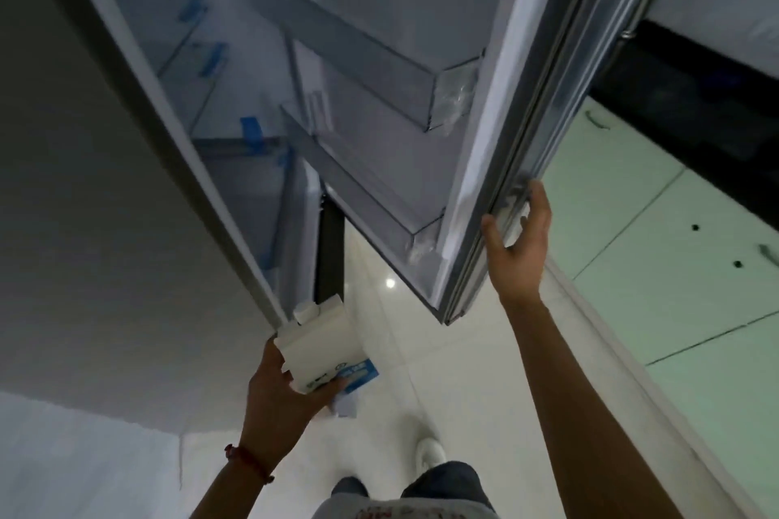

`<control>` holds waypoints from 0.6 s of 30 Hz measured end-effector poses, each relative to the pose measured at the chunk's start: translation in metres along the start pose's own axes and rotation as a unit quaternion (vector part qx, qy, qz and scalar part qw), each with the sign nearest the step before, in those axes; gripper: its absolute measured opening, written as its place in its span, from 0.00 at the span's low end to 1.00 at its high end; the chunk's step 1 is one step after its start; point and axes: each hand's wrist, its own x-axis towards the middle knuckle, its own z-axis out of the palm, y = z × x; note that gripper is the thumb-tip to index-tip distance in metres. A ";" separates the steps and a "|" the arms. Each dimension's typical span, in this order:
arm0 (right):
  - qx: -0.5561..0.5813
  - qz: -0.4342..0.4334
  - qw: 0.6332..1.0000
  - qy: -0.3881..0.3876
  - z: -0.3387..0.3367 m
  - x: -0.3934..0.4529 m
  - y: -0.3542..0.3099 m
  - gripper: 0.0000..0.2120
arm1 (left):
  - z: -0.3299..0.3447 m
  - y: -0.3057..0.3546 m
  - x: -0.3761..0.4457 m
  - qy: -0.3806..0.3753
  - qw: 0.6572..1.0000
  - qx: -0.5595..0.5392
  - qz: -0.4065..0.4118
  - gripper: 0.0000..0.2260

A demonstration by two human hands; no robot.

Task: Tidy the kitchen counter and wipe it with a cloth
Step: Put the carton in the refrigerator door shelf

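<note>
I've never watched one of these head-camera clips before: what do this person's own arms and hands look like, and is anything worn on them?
Both arms are bare, with no sleeves, gloves or watch in view. The left hand has a thin red braided thread bracelet with a small bead or knot around the wrist. The right hand and its wrist carry nothing: no ring or band shows. No markings can be made out on either forearm.

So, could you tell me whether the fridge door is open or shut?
Open: the fridge door is swung out, its shelves visible, right hand on its edge.

Home kitchen, open fridge, pale green cabinets, tiled floor
</note>
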 end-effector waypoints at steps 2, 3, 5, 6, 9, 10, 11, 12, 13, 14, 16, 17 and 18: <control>-0.016 -0.001 1.000 0.003 -0.009 0.020 0.005 0.32 | 0.014 0.020 0.015 -0.026 0.999 0.010 0.028 0.32; -0.013 0.005 1.000 0.004 -0.013 0.032 0.008 0.32 | 0.021 0.029 0.023 -0.030 0.999 0.010 0.034 0.28; 0.005 0.028 1.000 0.002 -0.019 0.057 0.018 0.33 | 0.038 0.038 0.044 -0.028 0.999 0.000 0.042 0.29; 0.011 0.040 0.999 -0.001 -0.021 0.071 0.024 0.33 | 0.047 0.040 0.055 -0.025 0.998 -0.004 0.053 0.30; 0.020 0.058 0.998 -0.004 -0.024 0.108 0.041 0.35 | 0.078 0.057 0.091 -0.023 0.997 -0.032 0.064 0.32; 0.024 0.061 0.998 -0.005 -0.024 0.119 0.047 0.35 | 0.089 0.064 0.103 -0.023 0.997 -0.058 0.055 0.34; 0.028 0.064 0.998 -0.006 -0.024 0.131 0.053 0.36 | 0.099 0.073 0.114 -0.021 0.995 -0.080 0.053 0.38; 0.034 0.063 0.997 -0.008 -0.025 0.143 0.059 0.36 | 0.110 0.081 0.126 -0.014 0.995 -0.089 0.051 0.43; 0.038 0.062 0.997 -0.010 -0.026 0.155 0.064 0.37 | 0.120 0.089 0.138 -0.008 0.994 -0.097 0.053 0.46; 0.043 0.062 0.997 -0.013 -0.027 0.166 0.069 0.37 | 0.130 0.097 0.149 0.001 0.992 -0.113 0.059 0.48; 0.054 0.065 0.996 -0.027 -0.030 0.188 0.079 0.36 | 0.148 0.111 0.169 0.023 0.987 -0.150 0.063 0.50; 0.062 0.069 0.995 -0.034 -0.031 0.198 0.083 0.35 | 0.156 0.118 0.178 0.035 0.984 -0.161 0.061 0.48; 0.072 0.072 0.994 -0.040 -0.032 0.208 0.088 0.35 | 0.163 0.125 0.187 0.048 0.983 -0.168 0.058 0.45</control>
